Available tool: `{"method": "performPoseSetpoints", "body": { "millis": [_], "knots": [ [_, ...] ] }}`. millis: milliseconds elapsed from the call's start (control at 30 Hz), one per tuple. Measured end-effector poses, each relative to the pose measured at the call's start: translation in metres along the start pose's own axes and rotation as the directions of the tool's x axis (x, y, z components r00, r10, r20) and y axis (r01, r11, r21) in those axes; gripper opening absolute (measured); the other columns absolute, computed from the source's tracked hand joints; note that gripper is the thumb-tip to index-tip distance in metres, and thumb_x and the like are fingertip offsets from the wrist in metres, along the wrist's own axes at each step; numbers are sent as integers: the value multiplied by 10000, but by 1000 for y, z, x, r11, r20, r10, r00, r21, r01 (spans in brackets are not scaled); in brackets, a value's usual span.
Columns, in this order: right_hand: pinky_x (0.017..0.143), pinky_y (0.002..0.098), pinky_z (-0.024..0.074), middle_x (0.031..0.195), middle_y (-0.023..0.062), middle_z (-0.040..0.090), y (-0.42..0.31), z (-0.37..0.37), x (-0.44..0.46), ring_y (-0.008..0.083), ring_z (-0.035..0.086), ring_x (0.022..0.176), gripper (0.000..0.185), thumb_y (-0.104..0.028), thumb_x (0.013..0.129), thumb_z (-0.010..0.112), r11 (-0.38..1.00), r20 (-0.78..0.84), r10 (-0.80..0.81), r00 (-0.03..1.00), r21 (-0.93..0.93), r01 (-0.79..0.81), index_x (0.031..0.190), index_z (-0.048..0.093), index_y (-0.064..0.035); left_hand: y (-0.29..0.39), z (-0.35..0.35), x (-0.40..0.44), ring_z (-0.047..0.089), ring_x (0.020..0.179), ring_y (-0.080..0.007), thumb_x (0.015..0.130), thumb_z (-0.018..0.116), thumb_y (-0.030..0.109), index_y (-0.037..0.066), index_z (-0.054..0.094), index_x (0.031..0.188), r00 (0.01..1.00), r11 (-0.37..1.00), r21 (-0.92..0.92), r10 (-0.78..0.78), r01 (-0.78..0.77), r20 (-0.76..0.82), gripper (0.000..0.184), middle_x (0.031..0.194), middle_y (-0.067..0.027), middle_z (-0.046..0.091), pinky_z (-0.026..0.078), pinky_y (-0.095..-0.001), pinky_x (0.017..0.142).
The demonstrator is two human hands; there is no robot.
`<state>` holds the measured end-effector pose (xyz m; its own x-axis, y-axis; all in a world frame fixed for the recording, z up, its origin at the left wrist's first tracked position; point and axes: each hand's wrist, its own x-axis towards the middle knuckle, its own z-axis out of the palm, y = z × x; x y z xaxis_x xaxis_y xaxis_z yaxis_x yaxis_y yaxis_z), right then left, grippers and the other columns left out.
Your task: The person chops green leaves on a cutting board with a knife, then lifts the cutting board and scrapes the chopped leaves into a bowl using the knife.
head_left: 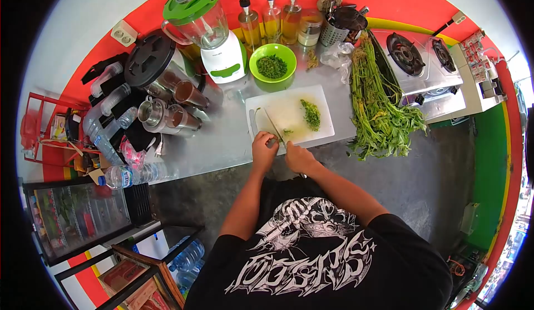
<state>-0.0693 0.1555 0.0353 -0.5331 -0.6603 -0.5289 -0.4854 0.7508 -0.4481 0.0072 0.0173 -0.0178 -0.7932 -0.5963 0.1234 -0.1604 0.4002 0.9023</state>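
My right hand [299, 158] is closed around the handle of a knife [273, 123], whose blade points away from me over the white cutting board [289, 98]. Close by on the left, my left hand [265, 149] is at the board's near edge with its fingers curled beside the blade; what they hold, if anything, is hidden. A pile of chopped green leaves [311, 115] lies on the right part of the board, with a few green bits near the knife. Behind the board stands a green bowl [293, 75] with chopped greens [272, 67] in it.
A large bunch of leafy stalks [378, 98] lies right of the board, beside a gas stove [425, 59]. A blender [214, 37], several pump bottles [271, 20] and a utensil holder [334, 32] line the back. Metal cups [150, 112] and plastic bottles [119, 176] crowd the left.
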Motion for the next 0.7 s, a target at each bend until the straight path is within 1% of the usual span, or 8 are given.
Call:
{"method": "performPoseSetpoints", "body": {
  "millis": [67,100,167,333,400,533,600,700],
  "knots": [
    [821,530,548,988,283,678,0,9,5,453,679,949,277,-144,902,542,1000,-26,13,1000,1,-13,1108,460,21,-1,0,1,591,755,-205,728,739,39,-10,671,913,1000,1000,21,15,-15,26,203,889,-91,621,491,-312,710],
    [820,524,551,1001,283,677,-2,7,7,448,681,954,283,-119,888,559,999,-16,13,1000,-46,-14,1113,460,21,0,1,1,590,750,-210,729,741,39,-2,677,886,1000,1000,15,14,-13,-18,175,883,-88,618,489,-319,705],
    [820,507,559,1030,283,673,-4,0,9,441,683,971,319,-67,849,600,996,0,-1,1000,-93,1,1123,464,23,-1,1,0,590,750,-212,729,742,40,-1,677,883,1000,1000,7,17,-16,-14,172,880,-89,617,489,-321,704],
    [812,496,565,1043,286,673,-8,-2,3,432,689,963,301,-72,844,607,990,31,33,999,-141,-29,1099,481,26,2,-1,-1,588,757,-216,734,739,47,-11,669,898,999,999,15,40,-40,4,188,880,-93,613,488,-324,712],
    [798,490,570,1017,282,680,-9,3,-2,425,697,944,290,-95,854,603,994,-21,18,1000,-111,-20,1092,488,24,2,0,0,599,809,-263,747,715,57,6,667,886,1000,1000,2,0,0,7,156,892,-100,605,494,-352,736],
    [786,492,573,977,275,686,-9,3,9,431,699,926,275,-111,872,585,994,-34,32,999,-99,-35,1093,488,21,7,-1,1,603,812,-269,742,718,49,5,665,878,1000,1000,19,17,-17,-3,153,898,-104,604,497,-354,740],
    [802,537,554,954,283,683,-7,2,12,456,684,923,246,-148,907,542,992,-37,-19,999,-126,14,1074,480,22,8,-4,0,606,824,-274,730,720,37,5,663,873,999,1000,0,31,-31,24,157,901,-106,603,500,-358,743],
    [808,539,550,956,285,682,-6,4,8,458,682,927,250,-153,912,537,993,4,9,1000,-115,-8,1080,476,22,6,-3,1,605,838,-276,722,716,39,5,658,867,999,999,8,41,-41,23,159,898,-105,598,500,-367,748]
  ]
}}
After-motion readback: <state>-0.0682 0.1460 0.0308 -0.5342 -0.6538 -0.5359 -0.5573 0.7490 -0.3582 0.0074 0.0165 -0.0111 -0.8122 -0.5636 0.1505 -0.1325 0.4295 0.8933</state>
